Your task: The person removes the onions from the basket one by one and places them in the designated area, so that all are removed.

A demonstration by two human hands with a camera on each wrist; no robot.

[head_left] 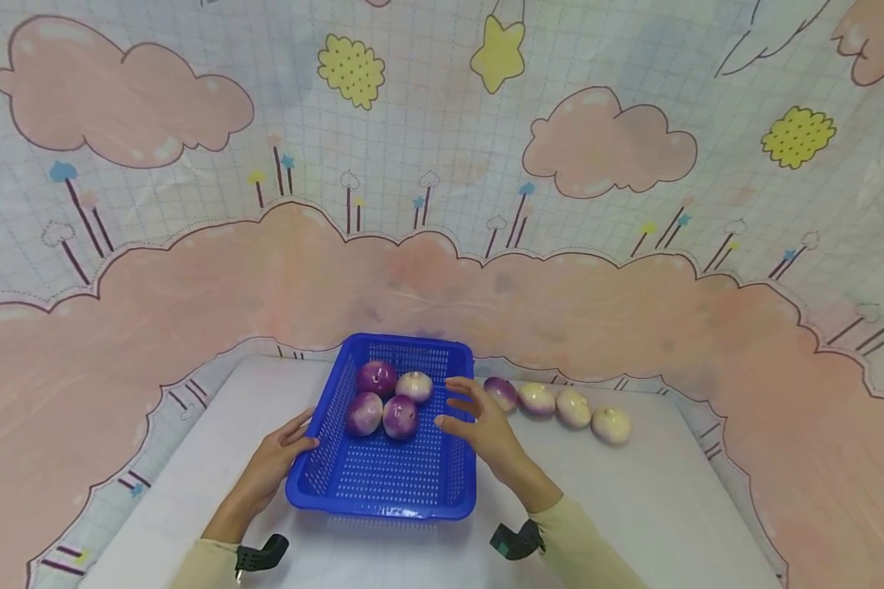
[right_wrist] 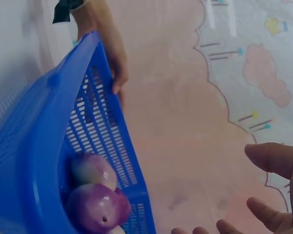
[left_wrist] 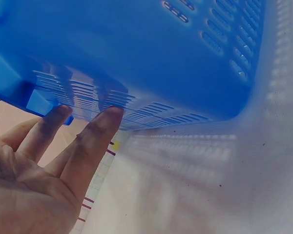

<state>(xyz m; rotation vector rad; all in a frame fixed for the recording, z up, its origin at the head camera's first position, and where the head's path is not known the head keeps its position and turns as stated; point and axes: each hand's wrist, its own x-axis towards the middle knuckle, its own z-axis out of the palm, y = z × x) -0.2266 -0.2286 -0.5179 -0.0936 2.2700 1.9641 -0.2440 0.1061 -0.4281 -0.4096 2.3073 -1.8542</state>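
Note:
A blue plastic basket (head_left: 390, 474) with slotted walls stands on the white table, holding several glossy purple-and-white onions (head_left: 364, 413) grouped toward its far left part. My left hand (head_left: 268, 466) holds the basket's left side, thumb over the rim; in the left wrist view its fingers (left_wrist: 95, 141) lie against the outer slotted wall. Over the right rim hovers my right hand (head_left: 489, 429), fingers spread and nothing in them. In the right wrist view its fingertips (right_wrist: 256, 151) show apart from the basket, and a purple onion (right_wrist: 95, 207) lies inside the near wall.
Right of the basket, several more onions (head_left: 573, 407) lie in a slanting row on the white table (head_left: 604, 507), the closest just behind my right hand. A cartoon-printed cloth (head_left: 412, 278) with clouds and stars rises behind the table and along its sides.

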